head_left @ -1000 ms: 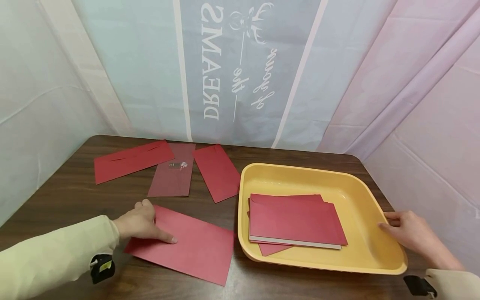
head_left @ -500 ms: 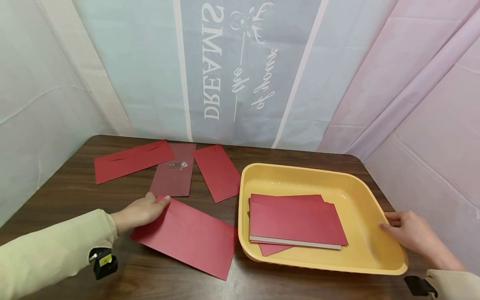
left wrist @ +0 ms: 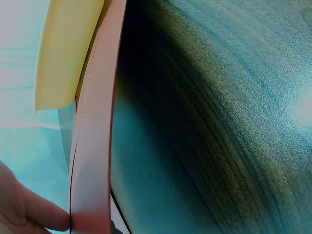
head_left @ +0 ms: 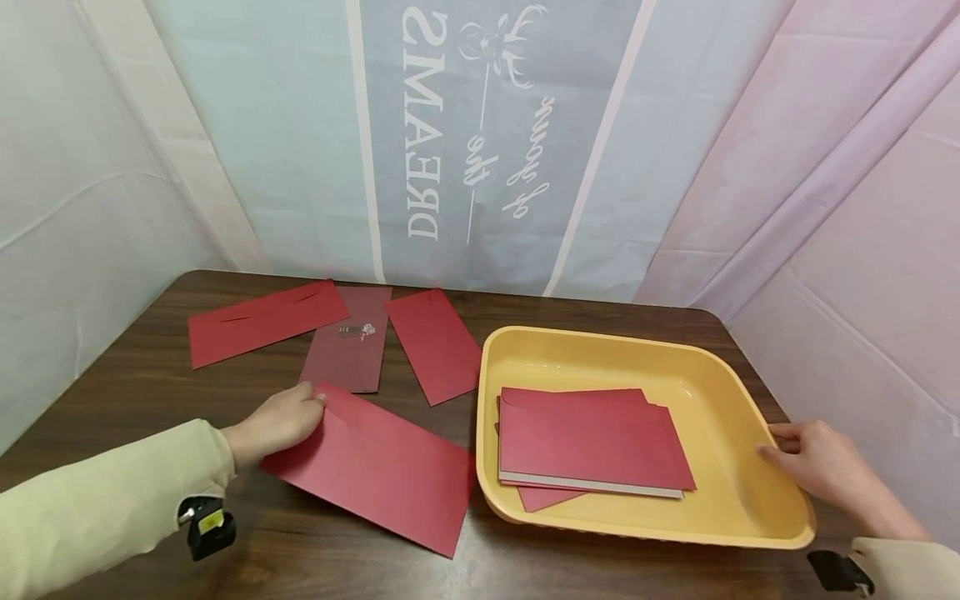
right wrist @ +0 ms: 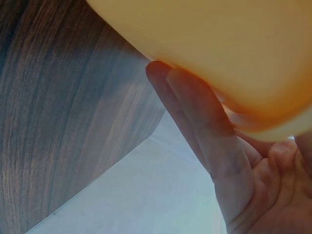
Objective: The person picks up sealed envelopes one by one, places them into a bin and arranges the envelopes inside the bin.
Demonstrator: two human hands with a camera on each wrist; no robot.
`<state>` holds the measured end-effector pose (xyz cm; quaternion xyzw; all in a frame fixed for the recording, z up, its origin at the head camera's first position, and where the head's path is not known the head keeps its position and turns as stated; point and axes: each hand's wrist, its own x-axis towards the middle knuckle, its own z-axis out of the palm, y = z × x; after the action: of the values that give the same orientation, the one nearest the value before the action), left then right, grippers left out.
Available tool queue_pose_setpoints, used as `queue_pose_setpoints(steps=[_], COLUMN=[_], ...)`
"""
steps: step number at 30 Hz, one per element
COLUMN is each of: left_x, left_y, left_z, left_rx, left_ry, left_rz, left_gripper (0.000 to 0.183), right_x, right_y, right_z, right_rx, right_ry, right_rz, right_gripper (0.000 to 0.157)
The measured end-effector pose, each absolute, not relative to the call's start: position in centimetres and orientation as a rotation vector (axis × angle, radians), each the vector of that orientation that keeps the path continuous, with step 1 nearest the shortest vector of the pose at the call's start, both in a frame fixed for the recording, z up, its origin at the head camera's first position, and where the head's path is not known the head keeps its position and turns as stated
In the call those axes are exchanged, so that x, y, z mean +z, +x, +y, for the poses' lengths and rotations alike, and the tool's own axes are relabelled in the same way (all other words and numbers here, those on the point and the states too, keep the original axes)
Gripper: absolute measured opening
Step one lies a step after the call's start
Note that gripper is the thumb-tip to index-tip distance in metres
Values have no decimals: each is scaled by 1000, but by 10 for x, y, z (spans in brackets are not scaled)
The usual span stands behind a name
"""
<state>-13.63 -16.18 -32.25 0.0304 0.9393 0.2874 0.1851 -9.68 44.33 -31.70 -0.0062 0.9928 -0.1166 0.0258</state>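
My left hand (head_left: 277, 427) pinches a large red envelope (head_left: 390, 471) at its upper left corner. That side is raised off the table, while the far end slopes down beside the yellow plastic tub (head_left: 645, 529). In the left wrist view the envelope (left wrist: 95, 136) appears nearly edge-on, with a thumb (left wrist: 44, 212) against it. At the tub's right side, my right hand (head_left: 821, 467) grips the rim, thumb inside and fingers outside. The right wrist view has those fingers (right wrist: 202, 117) against the outer wall. Inside the tub lies a stack of red envelopes (head_left: 592, 437).
Toward the back left lie a narrow red envelope (head_left: 262, 325), a dark maroon envelope (head_left: 345, 358) with a small print, and another red envelope (head_left: 435, 346) by the tub. Fabric curtains (head_left: 300, 150) enclose the dark wooden table (head_left: 112, 400).
My left hand has slid from the top of the large envelope to its upper left corner and lifted that side. The envelope has shifted slightly right. My right hand and the tub stay put.
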Motion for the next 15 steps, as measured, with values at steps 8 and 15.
queue_pose_setpoints(steps=[8, 15], left_x=[-319, -314], left_y=[-139, -142], left_z=[-163, -165], left_rx=[906, 977], left_ry=[41, -30], left_rz=[2709, 2697], left_gripper=[36, 44], right_x=[-318, -318], right_y=[-97, -98], right_z=[445, 445], right_rx=[-364, -366], right_ry=[-19, -22], right_rz=[3078, 3078], right_gripper=[42, 42])
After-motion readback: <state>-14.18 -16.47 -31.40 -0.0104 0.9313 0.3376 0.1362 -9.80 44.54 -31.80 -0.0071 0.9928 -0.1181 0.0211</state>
